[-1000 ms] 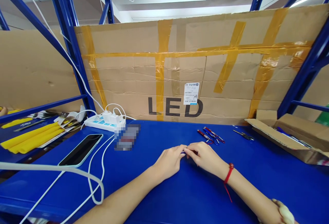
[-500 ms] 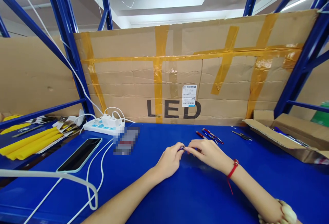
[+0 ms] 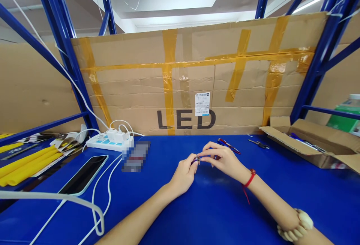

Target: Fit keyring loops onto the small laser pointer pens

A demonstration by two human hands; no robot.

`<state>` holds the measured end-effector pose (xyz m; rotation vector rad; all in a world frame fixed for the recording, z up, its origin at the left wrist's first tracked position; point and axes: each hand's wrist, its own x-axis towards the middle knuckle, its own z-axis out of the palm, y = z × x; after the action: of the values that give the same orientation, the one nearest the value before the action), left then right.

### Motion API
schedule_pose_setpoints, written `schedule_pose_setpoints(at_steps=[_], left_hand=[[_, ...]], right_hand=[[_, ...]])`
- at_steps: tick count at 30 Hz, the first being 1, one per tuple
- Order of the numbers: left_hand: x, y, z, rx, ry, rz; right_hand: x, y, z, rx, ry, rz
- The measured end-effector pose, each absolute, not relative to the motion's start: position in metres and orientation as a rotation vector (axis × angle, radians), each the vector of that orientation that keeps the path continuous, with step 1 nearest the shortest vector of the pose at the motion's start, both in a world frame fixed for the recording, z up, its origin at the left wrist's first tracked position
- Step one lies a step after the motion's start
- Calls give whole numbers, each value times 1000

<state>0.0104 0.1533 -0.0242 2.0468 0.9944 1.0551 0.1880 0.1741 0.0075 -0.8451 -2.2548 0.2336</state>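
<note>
Above the blue table top, my left hand [image 3: 184,173] is closed, pinching a small dark blue piece with a shiny silver end [image 3: 197,158]. Most of that piece is hidden by the fingers, so its kind does not show clearly. My right hand [image 3: 221,160], with a red cord on its wrist, meets it from the other side; thumb and forefinger close on the silver end. Just beyond the right hand lie a few slim red and blue pens [image 3: 229,145], partly covered by the fingers. Farther right rests a small set of keys [image 3: 258,144].
An open cardboard box [image 3: 302,149] with pens stands at the right. To the left are a phone [image 3: 84,175], a white power strip [image 3: 108,142], loose white cables [image 3: 94,200] and yellow rolls [image 3: 30,164]. A taped cardboard sheet [image 3: 135,95] closes off the back.
The view has turned slightly right. My right forefinger has lifted over the silver end of the small piece, and the right hand now covers more of the pens. My left hand keeps its pinch.
</note>
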Motion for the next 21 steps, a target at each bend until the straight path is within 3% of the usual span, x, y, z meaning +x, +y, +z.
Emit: schedule_pose_setpoints(at_steps=[21], left_hand=[[7, 149, -24, 2130, 1057, 951]], right_hand=[[186, 176, 7, -781, -2124, 613]])
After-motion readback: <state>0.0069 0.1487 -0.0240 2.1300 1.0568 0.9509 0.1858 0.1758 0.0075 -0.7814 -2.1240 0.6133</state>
